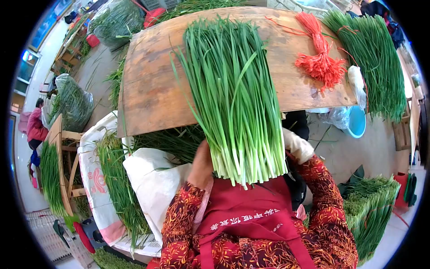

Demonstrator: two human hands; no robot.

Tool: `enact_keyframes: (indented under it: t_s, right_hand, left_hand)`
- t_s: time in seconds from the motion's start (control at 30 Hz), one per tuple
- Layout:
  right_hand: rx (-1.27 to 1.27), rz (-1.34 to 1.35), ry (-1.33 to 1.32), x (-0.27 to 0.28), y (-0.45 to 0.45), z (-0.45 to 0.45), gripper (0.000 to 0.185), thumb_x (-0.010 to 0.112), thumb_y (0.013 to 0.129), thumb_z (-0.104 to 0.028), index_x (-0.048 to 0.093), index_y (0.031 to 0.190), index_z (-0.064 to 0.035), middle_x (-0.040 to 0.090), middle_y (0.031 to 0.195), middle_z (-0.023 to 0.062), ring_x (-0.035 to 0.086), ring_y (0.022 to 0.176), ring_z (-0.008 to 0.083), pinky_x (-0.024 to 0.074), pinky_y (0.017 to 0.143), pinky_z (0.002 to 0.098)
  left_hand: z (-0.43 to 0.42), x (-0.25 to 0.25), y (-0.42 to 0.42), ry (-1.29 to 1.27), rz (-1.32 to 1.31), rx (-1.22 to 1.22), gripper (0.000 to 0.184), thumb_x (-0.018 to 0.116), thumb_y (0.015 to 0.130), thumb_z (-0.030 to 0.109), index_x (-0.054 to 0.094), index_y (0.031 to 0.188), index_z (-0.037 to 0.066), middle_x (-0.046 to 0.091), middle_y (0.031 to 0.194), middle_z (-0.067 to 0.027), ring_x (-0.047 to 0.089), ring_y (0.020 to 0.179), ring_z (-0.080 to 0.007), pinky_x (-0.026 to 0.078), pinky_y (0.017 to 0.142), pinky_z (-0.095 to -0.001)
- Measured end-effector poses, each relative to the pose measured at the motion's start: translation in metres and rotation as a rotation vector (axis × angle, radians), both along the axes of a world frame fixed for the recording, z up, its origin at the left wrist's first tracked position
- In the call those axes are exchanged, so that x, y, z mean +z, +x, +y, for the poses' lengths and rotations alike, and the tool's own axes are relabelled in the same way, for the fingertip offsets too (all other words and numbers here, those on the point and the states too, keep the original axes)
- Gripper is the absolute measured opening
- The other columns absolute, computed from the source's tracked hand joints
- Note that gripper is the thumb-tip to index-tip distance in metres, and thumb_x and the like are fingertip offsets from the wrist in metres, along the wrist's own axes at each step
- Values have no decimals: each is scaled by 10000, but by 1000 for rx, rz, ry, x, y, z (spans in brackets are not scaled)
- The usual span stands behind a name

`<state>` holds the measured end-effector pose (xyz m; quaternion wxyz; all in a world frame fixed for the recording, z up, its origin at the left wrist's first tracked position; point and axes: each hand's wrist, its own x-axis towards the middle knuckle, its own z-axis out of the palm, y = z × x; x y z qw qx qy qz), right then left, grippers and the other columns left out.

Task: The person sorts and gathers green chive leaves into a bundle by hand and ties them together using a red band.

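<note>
A thick, flat bunch of garlic chives point(239, 103) lies across the wooden board, its pale cut ends hanging over the near edge toward my red apron. My left hand point(202, 165), bare, grips the bunch's left side near the white ends, its fingers mostly hidden under the stalks. On the opposite side, my right hand point(298, 145) wears a whitish glove and holds the right side of the bunch; its fingertips are hidden behind the stalks. The bunch looks loose, with no tie visible around it.
The wooden board point(150, 85) carries a bundle of red ties point(319, 54) and more chives point(376, 67) at right. A blue bucket point(357, 123) stands below. A white-lined basket point(96, 168) of greens is left. A seated person point(36, 125) is far left.
</note>
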<state>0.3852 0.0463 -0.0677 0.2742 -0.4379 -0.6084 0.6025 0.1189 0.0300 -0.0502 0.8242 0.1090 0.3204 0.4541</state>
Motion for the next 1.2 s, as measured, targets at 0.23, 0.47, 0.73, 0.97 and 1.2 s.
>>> enact_keyframes:
  t_s: [0.23, 0.47, 0.73, 0.97, 1.2]
  right_hand:
    - [-145, -118, -366, 106, 60, -3, 254, 554, 880, -293, 568, 760, -70, 392, 518, -56, 318, 449, 39, 231, 414, 197]
    - [-291, -40, -146, 149, 60, 6, 269, 541, 881, -302, 559, 783, -52, 440, 518, -33, 355, 423, 45, 250, 396, 184]
    - [-118, 156, -158, 167, -11, 39, 236, 553, 867, -272, 540, 759, -62, 411, 485, -36, 323, 385, 32, 236, 369, 189]
    - [9, -1, -112, 178, -71, 68, 210, 572, 856, -247, 597, 783, -51, 489, 542, -24, 415, 517, 59, 327, 500, 204]
    - [90, 54, -38, 157, -120, 92, 228, 563, 848, -249, 590, 747, -46, 524, 564, -4, 438, 506, 80, 349, 466, 226]
  left_hand:
    - [9, 28, -42, -88, 64, 243, 205, 618, 842, 287, 569, 935, 111, 547, 906, -2, 523, 887, -141, 437, 847, -313]
    - [5, 86, -24, 220, 251, 334, 193, 568, 876, 184, 577, 1023, 59, 554, 1054, -8, 518, 957, -116, 403, 866, -278]
    - [34, 113, 3, 484, 673, 210, 199, 594, 853, 198, 577, 908, 8, 407, 1215, -75, 412, 1096, -117, 284, 965, -262]
    - [83, 137, -26, 790, 1170, 41, 314, 653, 784, 277, 517, 864, 5, 440, 1205, -136, 424, 1115, -211, 341, 946, -321]
    - [115, 179, -40, 924, 1586, -131, 369, 608, 766, 320, 534, 843, -34, 488, 1152, -182, 456, 1066, -262, 356, 926, -331]
